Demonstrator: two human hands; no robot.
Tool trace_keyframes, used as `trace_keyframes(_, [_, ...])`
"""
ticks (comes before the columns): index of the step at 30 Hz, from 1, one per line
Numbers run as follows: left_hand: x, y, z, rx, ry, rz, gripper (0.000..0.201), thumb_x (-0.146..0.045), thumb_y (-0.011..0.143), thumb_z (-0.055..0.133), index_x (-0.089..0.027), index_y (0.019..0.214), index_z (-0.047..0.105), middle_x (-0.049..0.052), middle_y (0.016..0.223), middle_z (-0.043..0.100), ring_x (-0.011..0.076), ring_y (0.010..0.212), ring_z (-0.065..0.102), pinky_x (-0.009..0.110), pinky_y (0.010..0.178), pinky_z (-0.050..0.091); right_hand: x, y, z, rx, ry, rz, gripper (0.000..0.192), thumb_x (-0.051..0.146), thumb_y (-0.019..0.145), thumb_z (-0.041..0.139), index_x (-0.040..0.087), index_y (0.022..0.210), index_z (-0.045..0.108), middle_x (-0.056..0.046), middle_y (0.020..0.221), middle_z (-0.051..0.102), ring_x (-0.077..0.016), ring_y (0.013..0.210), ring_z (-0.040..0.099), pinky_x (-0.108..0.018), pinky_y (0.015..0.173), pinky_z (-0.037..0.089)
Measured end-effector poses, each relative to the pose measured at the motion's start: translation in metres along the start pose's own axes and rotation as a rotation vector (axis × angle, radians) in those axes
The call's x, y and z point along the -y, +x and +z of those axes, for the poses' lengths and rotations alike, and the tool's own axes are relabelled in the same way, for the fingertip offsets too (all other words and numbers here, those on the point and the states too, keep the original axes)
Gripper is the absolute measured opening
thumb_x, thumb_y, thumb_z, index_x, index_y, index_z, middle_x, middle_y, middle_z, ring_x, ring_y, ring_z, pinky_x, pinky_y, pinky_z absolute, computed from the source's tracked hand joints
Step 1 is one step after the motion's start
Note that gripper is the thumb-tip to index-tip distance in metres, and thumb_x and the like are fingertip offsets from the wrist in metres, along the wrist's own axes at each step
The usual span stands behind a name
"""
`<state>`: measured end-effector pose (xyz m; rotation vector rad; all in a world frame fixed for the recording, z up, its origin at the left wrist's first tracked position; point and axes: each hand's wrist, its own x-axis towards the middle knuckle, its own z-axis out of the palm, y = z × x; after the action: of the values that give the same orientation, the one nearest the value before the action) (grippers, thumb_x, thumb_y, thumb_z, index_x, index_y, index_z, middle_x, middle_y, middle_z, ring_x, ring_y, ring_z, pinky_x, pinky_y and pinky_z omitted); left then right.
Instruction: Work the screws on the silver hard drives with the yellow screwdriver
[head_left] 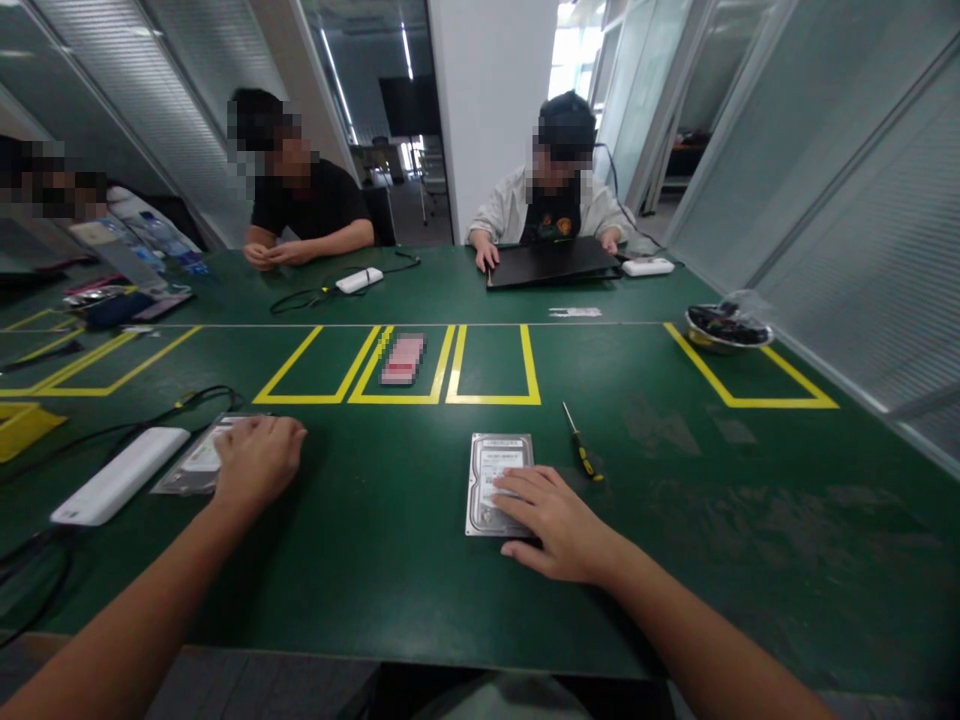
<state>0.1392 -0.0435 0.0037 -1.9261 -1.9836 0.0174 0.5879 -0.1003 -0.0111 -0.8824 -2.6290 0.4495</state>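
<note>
My right hand [555, 525] lies flat on a silver hard drive [484, 505], its fingers stretched over the white label. The drive rests on the green table. Just beyond my right hand, a screwdriver [583, 455] with a black and yellow handle points away from me. On the left, my left hand [259, 455] is closed, with curled fingers, over the right side of a flat silver item [191, 470] with a pale label. That item looks like a second hard drive in a clear bag. My left fingertips are hidden, so I cannot see what they grip.
A white power bank [124, 475] with black cables lies at left, near a yellow tray [26, 430]. Yellow tape outlines [491, 399] mark the table [390, 570]; a pink blurred item [403, 360] lies in one. A bowl [727, 330] stands right. Across, a person handles a black panel [551, 265].
</note>
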Motion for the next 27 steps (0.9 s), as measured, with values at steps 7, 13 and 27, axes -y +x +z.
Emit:
trace_keyframes(7, [-0.097,0.004,-0.046,-0.143,-0.517,0.158,0.030,-0.034,0.099,0.031,-0.018,0.090,0.055,0.007,0.082,0.059,0.0223,0.079,0.054,0.033,0.072,0.041,-0.002,0.000,0.001,-0.009,0.002,-0.006,0.052,0.044,0.087,0.061,0.019,0.132,0.054,-0.013,0.139,0.054,-0.0280,0.133,0.042,-0.047,0.111,0.025])
trace_keyframes(13, [-0.172,-0.010,-0.075,-0.131,-0.940,0.195,0.021,-0.031,0.097,0.039,-0.018,0.091,0.055,0.003,0.079,0.060,0.0171,0.074,0.057,0.029,0.071,0.043,-0.001,0.000,0.001,0.001,0.002,-0.001,0.053,0.044,0.087,0.061,0.019,0.133,0.054,-0.013,0.140,0.054,-0.0285,0.133,0.042,-0.047,0.111,0.025])
trace_keyframes(27, [-0.216,-0.010,-0.032,0.023,-1.396,0.090,0.014,-0.028,0.089,0.054,-0.016,0.087,0.062,0.001,0.077,0.063,0.0128,0.070,0.058,0.024,0.066,0.046,-0.001,0.001,0.001,0.011,0.009,0.004,0.054,0.043,0.087,0.061,0.020,0.134,0.052,-0.012,0.142,0.052,-0.0289,0.135,0.040,-0.049,0.111,0.025])
